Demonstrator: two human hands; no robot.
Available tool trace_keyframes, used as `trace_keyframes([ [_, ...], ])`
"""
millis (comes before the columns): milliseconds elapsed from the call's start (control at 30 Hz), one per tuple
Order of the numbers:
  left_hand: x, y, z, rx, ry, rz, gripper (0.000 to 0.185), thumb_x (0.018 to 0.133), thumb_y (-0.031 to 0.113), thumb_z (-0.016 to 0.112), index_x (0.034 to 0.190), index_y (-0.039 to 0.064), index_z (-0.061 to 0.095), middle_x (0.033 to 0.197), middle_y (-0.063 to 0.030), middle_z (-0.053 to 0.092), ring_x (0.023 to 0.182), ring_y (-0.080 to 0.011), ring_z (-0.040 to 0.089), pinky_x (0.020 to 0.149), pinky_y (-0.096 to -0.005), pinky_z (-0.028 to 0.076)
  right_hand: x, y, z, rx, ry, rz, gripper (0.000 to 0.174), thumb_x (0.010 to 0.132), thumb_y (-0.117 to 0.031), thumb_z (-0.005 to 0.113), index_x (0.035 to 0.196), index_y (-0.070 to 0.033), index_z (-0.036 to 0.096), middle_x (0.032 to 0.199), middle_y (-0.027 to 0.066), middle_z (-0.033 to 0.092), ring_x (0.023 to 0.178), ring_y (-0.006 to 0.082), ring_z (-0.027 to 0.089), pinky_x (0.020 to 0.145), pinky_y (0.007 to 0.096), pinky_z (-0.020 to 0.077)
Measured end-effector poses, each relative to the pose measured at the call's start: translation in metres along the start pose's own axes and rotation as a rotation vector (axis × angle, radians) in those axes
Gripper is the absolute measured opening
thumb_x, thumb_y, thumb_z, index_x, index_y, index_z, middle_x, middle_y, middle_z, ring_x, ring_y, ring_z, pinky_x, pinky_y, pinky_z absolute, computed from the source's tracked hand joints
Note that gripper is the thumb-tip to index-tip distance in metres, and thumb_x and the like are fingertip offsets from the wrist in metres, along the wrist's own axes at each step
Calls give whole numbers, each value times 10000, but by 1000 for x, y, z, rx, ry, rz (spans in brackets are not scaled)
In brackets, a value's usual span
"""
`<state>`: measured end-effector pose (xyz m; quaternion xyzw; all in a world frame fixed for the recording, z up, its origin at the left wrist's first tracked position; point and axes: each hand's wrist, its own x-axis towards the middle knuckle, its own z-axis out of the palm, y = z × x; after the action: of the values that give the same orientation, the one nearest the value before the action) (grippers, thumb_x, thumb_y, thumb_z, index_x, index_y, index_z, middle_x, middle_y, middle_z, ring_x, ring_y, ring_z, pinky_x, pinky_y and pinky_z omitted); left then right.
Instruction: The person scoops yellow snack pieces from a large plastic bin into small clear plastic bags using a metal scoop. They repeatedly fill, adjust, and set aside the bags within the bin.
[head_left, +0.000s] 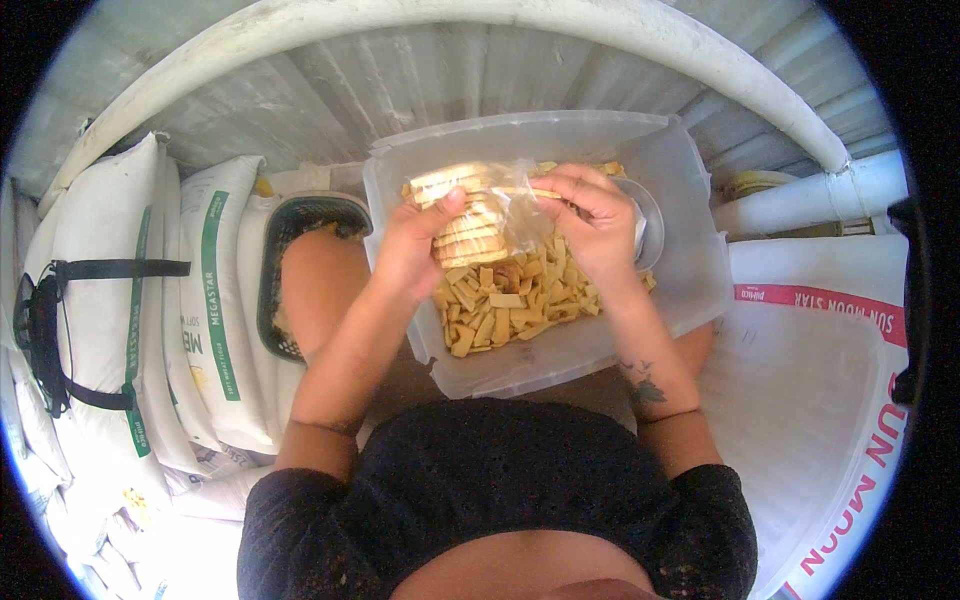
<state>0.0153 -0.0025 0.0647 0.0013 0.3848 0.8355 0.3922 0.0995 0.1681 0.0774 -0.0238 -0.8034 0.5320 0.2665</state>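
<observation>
My left hand grips a clear plastic bag that holds a stack of flat, pale yellow baked strips. At the bag's mouth, my right hand pinches one more strip, whose far end lies inside the bag. Both hands are above a translucent plastic bin that rests across the lap. Many loose yellow pieces cover part of the bin's bottom. A round clear container sits at the bin's right side, partly hidden by my right hand and wrist.
A dark green perforated basket stands by the left knee. White flour sacks are stacked at the left, with a black strap against them. More sacking with red print lies at the right. A thick white pipe curves across the top, before a corrugated wall.
</observation>
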Motion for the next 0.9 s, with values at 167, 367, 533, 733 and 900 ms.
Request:
trace_keyframes([
  [167, -6, 1, 7, 140, -14, 35, 343, 837, 178, 556, 1111, -9, 468, 1001, -111, 585, 871, -210, 600, 754, -345, 509, -6, -2, 4, -44, 63, -62, 178, 684, 16, 667, 858, -19, 659, 840, 102, 627, 735, 170, 592, 673, 248, 458],
  [367, -12, 6, 12, 225, -64, 40, 350, 814, 139, 587, 1105, -16, 471, 1008, -103, 583, 870, -195, 596, 746, -333, 507, -16, -1, 11, -23, 111, -62, 198, 681, 56, 643, 871, 0, 648, 857, 105, 626, 743, 179, 599, 658, 253, 472],
  [533, -17, 10, 16, 414, -95, 32, 332, 795, 104, 620, 1079, -16, 498, 998, -87, 586, 868, -155, 574, 737, -291, 493, -19, -4, 3, -114, 16, -158, 240, 697, 116, 594, 920, 34, 630, 921, 111, 605, 784, 154, 581, 671, 222, 461],
  [733, -12, 7, 15, 574, -121, 1, 381, 771, 119, 659, 1084, -15, 486, 977, -85, 584, 873, -139, 553, 732, -272, 488, -19, -5, 5, -167, 15, -251, 225, 690, 91, 608, 905, 27, 630, 917, 121, 607, 782, 177, 592, 672, 242, 472],
  [900, 3, 9, 8, 572, 2, 187, 490, 716, 88, 701, 1103, 3, 413, 935, -77, 563, 856, -149, 552, 748, -276, 483, -6, 3, 6, -327, -45, -289, 151, 683, 19, 620, 827, -25, 606, 835, 106, 604, 762, 277, 591, 661, 346, 481],
])
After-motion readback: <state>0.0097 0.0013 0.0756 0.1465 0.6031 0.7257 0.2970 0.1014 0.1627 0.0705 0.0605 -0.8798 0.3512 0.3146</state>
